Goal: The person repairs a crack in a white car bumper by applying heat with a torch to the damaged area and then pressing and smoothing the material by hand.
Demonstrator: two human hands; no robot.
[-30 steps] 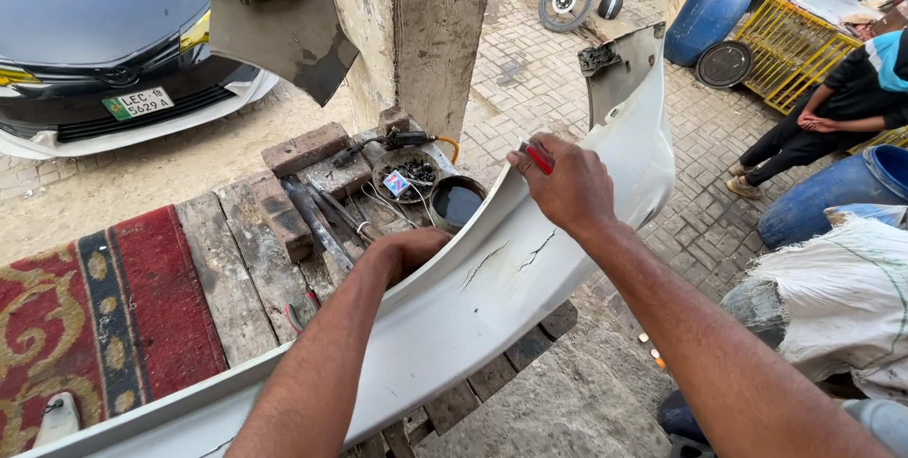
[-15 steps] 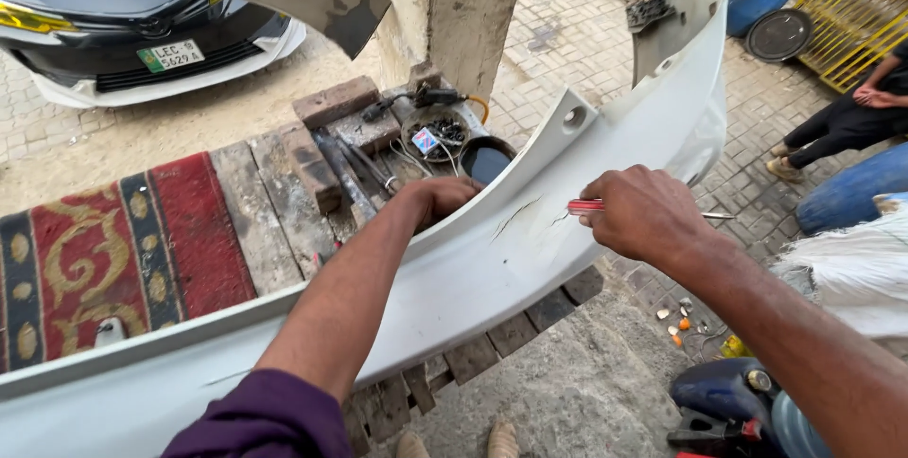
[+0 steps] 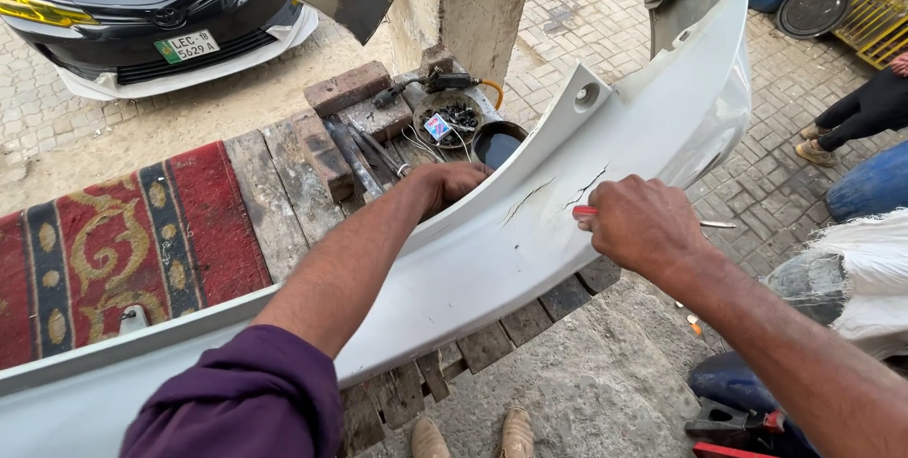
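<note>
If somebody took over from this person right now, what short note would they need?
Left hand: reaches over the top edge of the white car bumper and steadies it from behind.
Right hand: shut on a red-handled tool, beside the cracks in the bumper's face.
Bumper lies across the wooden pallet; bricks and a dark bowl sit behind it.
Done: nothing visible; cracks open.
Left: the cracks.

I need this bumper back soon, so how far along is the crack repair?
Early, by the look of it. Done: the white bumper lies on the wooden bench. In hand: the left hand braces its top edge, and the right hand holds a red-handled tool beside the cracks. Left: the cracks are open, with no filler or sanding visible.
</note>
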